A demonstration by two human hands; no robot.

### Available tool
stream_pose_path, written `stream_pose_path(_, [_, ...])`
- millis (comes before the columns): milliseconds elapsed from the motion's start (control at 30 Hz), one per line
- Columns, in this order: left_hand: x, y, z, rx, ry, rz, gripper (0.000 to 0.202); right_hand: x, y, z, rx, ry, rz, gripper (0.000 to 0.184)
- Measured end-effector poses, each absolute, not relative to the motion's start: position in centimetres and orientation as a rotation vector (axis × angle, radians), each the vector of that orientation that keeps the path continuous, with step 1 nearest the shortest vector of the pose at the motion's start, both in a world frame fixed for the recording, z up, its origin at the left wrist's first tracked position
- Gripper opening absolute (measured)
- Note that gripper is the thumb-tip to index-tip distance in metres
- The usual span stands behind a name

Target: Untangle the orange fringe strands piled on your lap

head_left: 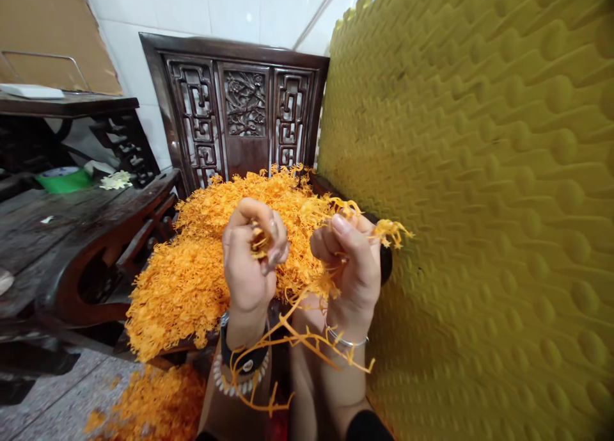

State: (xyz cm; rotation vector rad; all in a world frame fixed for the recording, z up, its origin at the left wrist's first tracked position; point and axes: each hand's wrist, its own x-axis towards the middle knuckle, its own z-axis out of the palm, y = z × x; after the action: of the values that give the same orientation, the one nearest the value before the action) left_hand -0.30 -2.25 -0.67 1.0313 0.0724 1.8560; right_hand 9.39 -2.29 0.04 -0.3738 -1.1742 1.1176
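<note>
My left hand is closed, its fingers curled round a few orange plastic sprigs that show in the hollow of the fist. Beside it, my right hand pinches more orange branched plastic sprigs, whose forked tips stick out past the thumb and knuckles. A longer, bare-looking branched orange stem dangles below the two hands, across the wrists; where its upper end is held is hard to make out. Right behind the hands rises a big heap of loose orange plastic sprigs.
The heap lies on a dark carved wooden chair. A yellow textured foam mat stands along the right. At left is a dark wooden table with a green round container. More orange pieces lie on the floor.
</note>
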Motion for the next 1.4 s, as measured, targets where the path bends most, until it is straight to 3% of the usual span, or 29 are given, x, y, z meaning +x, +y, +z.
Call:
stream_pose_path(200, [-0.8,-1.5,-1.5,1.272,0.33,1.869,0.051,9.6,-2.5,-0.2,-0.368,-1.253,1.228,0.038])
stream_pose_path(300, [-0.6,-1.1,-2.3,1.491,0.503,1.944,0.039,9.7,-2.4,-0.1,-0.323,-1.243,1.336,0.036])
stream_pose_path(433, [-0.2,-1.0,-2.8,1.578,0.393,1.932,0.02,9.8,-2.4,0.2,-0.19,-1.173,1.464,0.042])
stream_pose_path(1000, [0.4,-3.3,-1.9,0.916,-0.21,1.291,0.03,8.3,-3.0,-1.1,0.896,-0.84,1.891,0.033])
stream_pose_path(1167, [0.8,-3.7,-1.8,0.88,-0.087,1.303,0.039,8.3,-3.2,-1.4,0.944,-0.744,1.897,0.033])
stream_pose_path(1400, [1.3,-2.7,-2.2,0.825,-0.282,1.433,0.033,9.5,-2.6,-1.0,0.968,-0.728,1.917,0.034])
